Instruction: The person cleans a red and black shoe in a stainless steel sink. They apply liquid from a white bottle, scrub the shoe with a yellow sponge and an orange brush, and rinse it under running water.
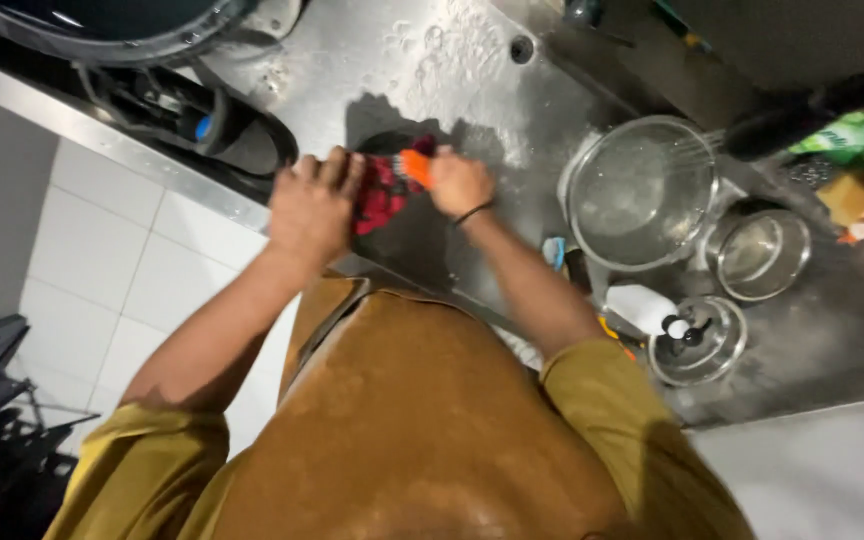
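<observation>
Red cloth point(380, 195), dark-patterned, flat on the wet steel counter point(422, 60), pinned between both hands near the front edge. Left hand point(312, 205) pressed down on its left side, fingers spread and flat over the fabric, holding rather than clutching. Right hand point(460, 182) closed around an orange brush point(415, 167), bristle end set on the cloth's upper right corner. Suds point(457, 45) scattered on the counter beyond the cloth, so soaping seemingly well under way; scrubbing in progress by the look of it, rinsing seemingly not yet done, no running water in view. How clean the fabric is: too blurred to tell.

Further right, a glass bowl point(642, 190), then a small steel pot point(760, 252) just beside it, and nearer the front a lid point(700, 340) with black knobs. Green package point(847, 135) and yellow sponge point(845, 197) at the far right. Brown apron point(422, 420) and mustard sleeves below. White tiled floor point(102, 260) to the left.
</observation>
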